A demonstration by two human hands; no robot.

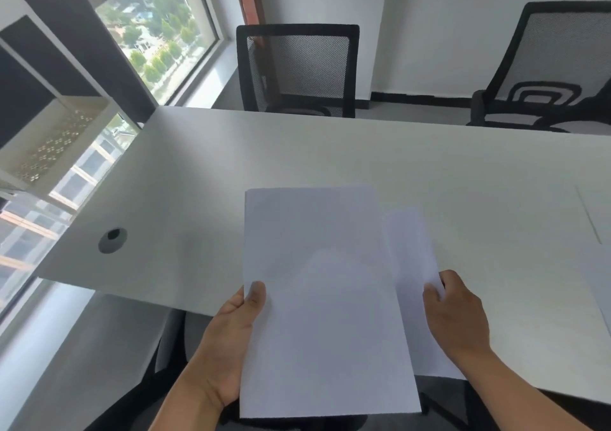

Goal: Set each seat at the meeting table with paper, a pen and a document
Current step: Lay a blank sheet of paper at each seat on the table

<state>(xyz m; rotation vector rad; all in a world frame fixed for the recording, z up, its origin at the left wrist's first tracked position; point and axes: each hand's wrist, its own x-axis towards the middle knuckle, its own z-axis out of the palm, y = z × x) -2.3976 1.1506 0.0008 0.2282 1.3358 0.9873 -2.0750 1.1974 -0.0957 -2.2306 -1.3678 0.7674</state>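
Observation:
My left hand [228, 338] holds a stack of white paper [324, 298] by its left edge, thumb on top, above the near edge of the white meeting table [297, 152]. My right hand [459, 318] pinches a single white sheet [413, 265] that sticks out to the right from under the stack. More white paper [598, 229] lies on the table at the far right edge of the view. No pen is in view.
Two black mesh chairs stand at the table's far side, one in the middle [297, 70] and one at the right [545, 66]. A round cable hole [112, 240] sits near the table's left end. Windows and a white shelf unit [56, 133] line the left wall.

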